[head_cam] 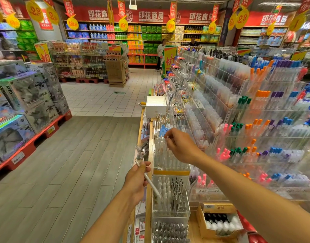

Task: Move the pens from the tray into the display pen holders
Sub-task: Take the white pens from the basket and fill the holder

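Pen (149, 181), slim, white, tilted, in left hand (137, 179)

Left hand (135, 183) low and left of the pen holders (170, 195), a pen (150, 184) slanting from it toward the holder just right. Right hand (181, 146) farther ahead, above another holder (168, 155). Cardboard box (219, 220) nearer than both hands, under the right forearm. Tiered racks (256, 111) right of the hands. Stacked boxes (26, 102) far left, across the floor (71, 155).
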